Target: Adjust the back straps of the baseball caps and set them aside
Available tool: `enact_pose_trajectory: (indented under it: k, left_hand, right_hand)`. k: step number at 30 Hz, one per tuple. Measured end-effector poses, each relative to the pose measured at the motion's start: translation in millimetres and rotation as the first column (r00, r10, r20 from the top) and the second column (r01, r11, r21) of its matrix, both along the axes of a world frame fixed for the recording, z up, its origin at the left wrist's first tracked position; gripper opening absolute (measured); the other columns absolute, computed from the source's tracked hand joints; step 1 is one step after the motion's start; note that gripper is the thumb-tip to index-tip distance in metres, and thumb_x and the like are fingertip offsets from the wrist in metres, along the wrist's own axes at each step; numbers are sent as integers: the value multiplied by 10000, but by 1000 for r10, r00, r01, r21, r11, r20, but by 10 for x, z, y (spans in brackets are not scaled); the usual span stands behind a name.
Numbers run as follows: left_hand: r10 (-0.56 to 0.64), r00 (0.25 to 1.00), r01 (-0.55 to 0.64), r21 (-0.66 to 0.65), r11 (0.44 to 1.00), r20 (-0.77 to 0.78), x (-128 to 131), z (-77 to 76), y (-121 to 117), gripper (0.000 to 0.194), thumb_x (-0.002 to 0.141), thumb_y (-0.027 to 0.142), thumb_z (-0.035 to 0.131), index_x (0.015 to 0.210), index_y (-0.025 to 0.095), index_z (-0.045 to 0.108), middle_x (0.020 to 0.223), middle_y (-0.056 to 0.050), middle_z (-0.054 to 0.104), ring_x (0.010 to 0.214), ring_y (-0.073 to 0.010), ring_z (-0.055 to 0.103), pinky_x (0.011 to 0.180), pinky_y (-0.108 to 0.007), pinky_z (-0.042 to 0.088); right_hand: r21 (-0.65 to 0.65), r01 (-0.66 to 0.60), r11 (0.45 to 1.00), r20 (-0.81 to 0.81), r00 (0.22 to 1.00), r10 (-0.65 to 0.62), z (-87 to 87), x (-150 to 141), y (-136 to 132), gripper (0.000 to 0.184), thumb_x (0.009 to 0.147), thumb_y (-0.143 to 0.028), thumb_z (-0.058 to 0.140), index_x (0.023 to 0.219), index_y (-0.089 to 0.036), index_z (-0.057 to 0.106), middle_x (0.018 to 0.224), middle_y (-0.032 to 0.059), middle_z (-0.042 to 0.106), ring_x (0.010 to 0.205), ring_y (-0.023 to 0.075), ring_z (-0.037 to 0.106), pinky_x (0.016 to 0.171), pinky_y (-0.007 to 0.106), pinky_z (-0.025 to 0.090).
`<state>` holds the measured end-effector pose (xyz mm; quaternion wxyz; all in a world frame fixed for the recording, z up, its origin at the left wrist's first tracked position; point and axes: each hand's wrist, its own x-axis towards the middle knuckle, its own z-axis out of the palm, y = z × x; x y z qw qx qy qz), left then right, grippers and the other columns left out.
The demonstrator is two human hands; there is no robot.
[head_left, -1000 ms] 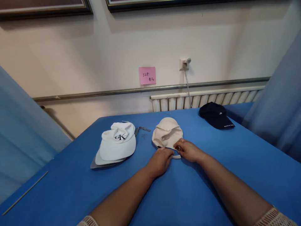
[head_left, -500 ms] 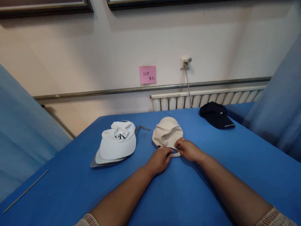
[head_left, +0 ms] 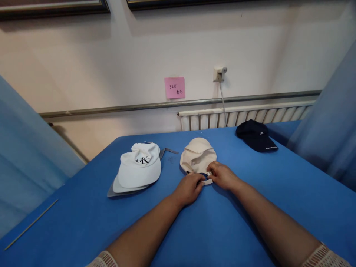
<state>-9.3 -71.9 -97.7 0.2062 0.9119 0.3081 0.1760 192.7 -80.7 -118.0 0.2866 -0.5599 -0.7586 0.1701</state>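
A beige cap (head_left: 198,155) lies on the blue table (head_left: 222,222), its back facing me. My left hand (head_left: 189,188) pinches the cap's beige adjustment strap (head_left: 207,181) at the near edge. My right hand (head_left: 222,175) is closed on the strap's other end, at the buckle by the cap's rear opening. The two hands nearly touch each other over the strap.
A white cap with a black logo (head_left: 140,168) rests on a grey cap to the left. A dark navy cap (head_left: 255,135) sits at the far right. A thin stick (head_left: 30,224) lies at the left edge. Blue cloth hangs on both sides; a radiator (head_left: 244,116) is behind.
Both hands have drawn slightly closer together and nearer the cap, and the loose loop of strap between them has become shorter.
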Motion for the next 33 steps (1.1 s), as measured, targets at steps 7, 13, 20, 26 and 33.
enact_pose_trajectory:
  k: [7,13,20,26,33]
  left_hand:
    - [181,981,-185,56,981,70,8,0,16,209,919,298,455,925,177,625,906,-63,662,858,-198,576,783,-313,432]
    - [268,960,-269,-2,963,84,2,-17,56,245,921,332,447,897,179,637,846,-48,672,798,-181,592,695,-272,425]
    - [219,971,-212,-73,974,94,-10,10,66,276,925,333,438,867,178,659,822,-33,684,752,-162,597,661,-248,411]
    - [180,976,-162,-138,977,125,-24,-2,72,302,925,356,427,870,169,658,813,-32,676,765,-163,593,678,-247,420]
    - [130,971,-90,-197,976,201,-13,4,50,248,912,315,444,847,161,627,766,-11,642,715,-138,566,678,-230,420]
  right_hand:
    - [67,-7,998,-22,1000,9,58,-11,-19,119,774,-135,603,867,-197,564,822,-1,530,692,125,492,630,242,358]
    - [92,-71,993,-113,990,81,75,-44,-45,126,792,-167,626,887,-204,551,844,-2,520,708,127,512,653,254,402]
    - [115,-132,985,-158,976,149,80,-87,-68,139,787,-154,629,887,-202,546,847,0,518,720,128,515,663,255,418]
    - [107,-123,987,-182,973,141,89,-107,-62,119,784,-142,628,852,-204,553,840,2,529,737,134,518,680,257,430]
    - [104,-129,986,-169,975,146,95,-107,-71,96,798,-149,605,868,-200,563,842,2,529,731,130,521,668,252,416]
